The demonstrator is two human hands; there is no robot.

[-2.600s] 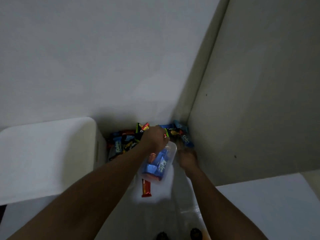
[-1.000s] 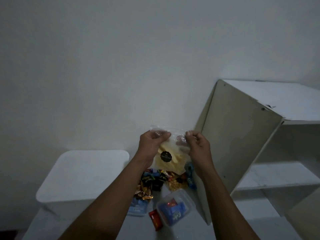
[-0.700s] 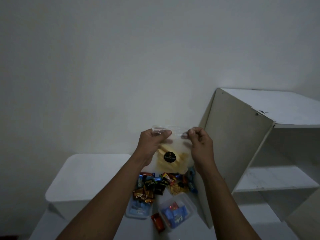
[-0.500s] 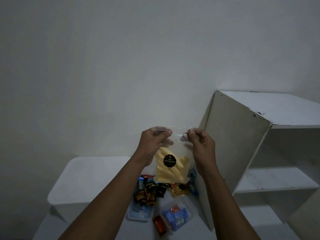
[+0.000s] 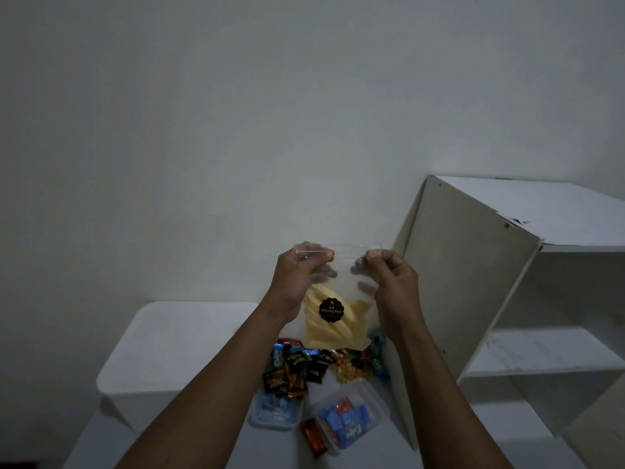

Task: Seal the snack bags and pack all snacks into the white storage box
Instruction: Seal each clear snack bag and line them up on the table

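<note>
I hold a clear zip bag of yellow potato sticks upright in the air, with a round black label on its front. My left hand pinches the left end of the bag's top strip and my right hand pinches the right end. The white storage box, with its lid on, stands on the floor at the lower left. Below the bag lies a pile of small wrapped snacks and a bag of nuts.
Two clear plastic tubs with blue snack packs sit on the floor, one under the pile and one to its right, with a red wrapped bar between them. A white shelf unit stands at the right. A bare wall is behind.
My hands have left the tub on the floor and lifted the potato-stick bag into the air. In the last second the pinching fingers have shifted along its top strip, and the view has tilted up.
</note>
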